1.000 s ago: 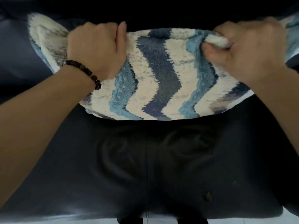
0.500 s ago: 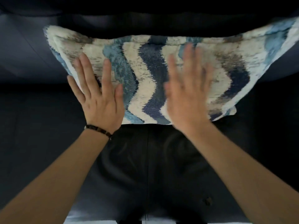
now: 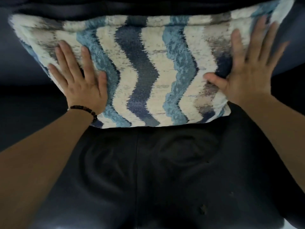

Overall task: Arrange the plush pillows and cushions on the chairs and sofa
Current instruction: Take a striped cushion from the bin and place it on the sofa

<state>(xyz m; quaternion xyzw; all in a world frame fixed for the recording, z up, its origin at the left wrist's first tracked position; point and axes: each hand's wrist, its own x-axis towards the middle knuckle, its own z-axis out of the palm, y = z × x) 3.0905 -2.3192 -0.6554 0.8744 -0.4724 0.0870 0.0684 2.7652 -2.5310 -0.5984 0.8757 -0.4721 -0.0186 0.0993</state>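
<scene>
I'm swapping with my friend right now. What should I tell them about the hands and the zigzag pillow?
Left hand: open, fingers straight, flat on the left part of the zigzag pillow.
Right hand: open, flat on its right part, slightly blurred.
Pillow: at the back of the dark leather seat, against the backrest.
Done: this pillow looks placed.
Left: probably lift both hands away, then see to the other cushions; none show in this view.
</scene>
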